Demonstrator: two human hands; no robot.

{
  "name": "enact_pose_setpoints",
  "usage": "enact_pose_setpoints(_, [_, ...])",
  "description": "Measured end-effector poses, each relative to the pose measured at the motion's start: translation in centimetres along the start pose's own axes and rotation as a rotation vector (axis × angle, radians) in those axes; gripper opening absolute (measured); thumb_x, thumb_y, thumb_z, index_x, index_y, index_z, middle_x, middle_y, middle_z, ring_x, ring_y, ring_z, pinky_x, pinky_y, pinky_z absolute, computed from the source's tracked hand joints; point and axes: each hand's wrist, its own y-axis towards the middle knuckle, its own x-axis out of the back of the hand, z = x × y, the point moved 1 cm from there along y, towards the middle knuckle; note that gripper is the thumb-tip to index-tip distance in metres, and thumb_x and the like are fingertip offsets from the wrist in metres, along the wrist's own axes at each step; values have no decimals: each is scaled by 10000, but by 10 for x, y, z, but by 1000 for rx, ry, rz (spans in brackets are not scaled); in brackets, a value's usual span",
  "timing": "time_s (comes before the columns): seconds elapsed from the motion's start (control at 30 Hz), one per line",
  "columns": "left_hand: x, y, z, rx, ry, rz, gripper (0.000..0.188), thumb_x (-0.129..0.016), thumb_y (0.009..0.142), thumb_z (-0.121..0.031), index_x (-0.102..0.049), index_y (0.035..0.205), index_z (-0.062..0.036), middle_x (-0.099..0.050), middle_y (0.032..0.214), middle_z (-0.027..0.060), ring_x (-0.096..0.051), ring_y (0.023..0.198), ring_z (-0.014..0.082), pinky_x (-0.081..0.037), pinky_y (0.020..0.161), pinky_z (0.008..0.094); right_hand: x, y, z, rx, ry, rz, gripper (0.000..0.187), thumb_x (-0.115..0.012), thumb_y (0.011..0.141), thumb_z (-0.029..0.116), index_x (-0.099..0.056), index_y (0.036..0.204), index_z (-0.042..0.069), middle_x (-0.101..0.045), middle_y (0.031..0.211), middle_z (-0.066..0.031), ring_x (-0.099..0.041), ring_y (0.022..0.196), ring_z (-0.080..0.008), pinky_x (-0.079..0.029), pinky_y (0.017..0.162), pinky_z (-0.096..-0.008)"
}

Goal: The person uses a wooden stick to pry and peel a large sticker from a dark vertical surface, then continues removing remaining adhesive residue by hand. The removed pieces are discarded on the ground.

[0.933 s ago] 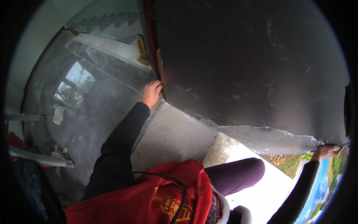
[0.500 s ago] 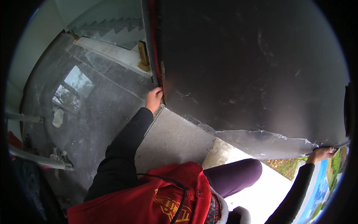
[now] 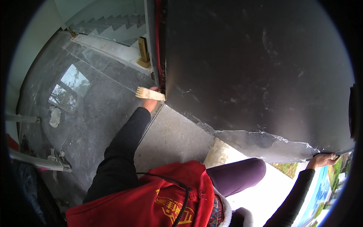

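Note:
A large dark door (image 3: pixel 245 75) fills the upper right, with a torn protective film along its bottom. My left hand (image 3: pixel 150 102) is at the door's lower hinge-side corner and grips a small pale brush (image 3: pixel 149 94) whose bristles point left. My right hand (image 3: pixel 322 159) grips the door's bottom edge at the far right. Both arms wear black sleeves.
A glossy dark stone floor (image 3: pixel 83 106) lies inside to the left, with a grey threshold slab (image 3: pixel 177 140) below the door. A yellow bracket (image 3: pixel 143 53) stands by the door frame, with stairs (image 3: pixel 109 26) behind. Metal bars (image 3: pixel 34 160) and a white scrap (image 3: pixel 55 116) lie at far left.
My left hand shifted slightly along the door's corner, and the brush now shows in it with bristles pointing left. My right hand keeps its grip on the door's bottom edge.

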Motion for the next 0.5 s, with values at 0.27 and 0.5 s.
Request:
enact_pose_setpoints(0.27, [31, -17, -40, 736, -793, 448, 387, -627, 1082, -357, -630, 1349, -77, -734, 1215, 136, -744, 998, 176, -631, 881, 324, -6, 3, -8, 8, 56, -33, 599, -471, 1151, 454, -393, 1620, 90, -473, 1563, -266, -609, 1275, -362, -565, 1050, -483])
enact_pose_setpoints(0.5, [28, -65, -69, 459, -597, 173, 448, -779, 985, -53, -635, 1410, -37, -715, 1288, 53, -669, 1231, 148, -522, 1062, 312, 10, -1, -3, -64, 23, -54, 594, -481, 1149, 448, -400, 1618, 93, -513, 1533, -260, -619, 1258, -359, -568, 1043, -479])
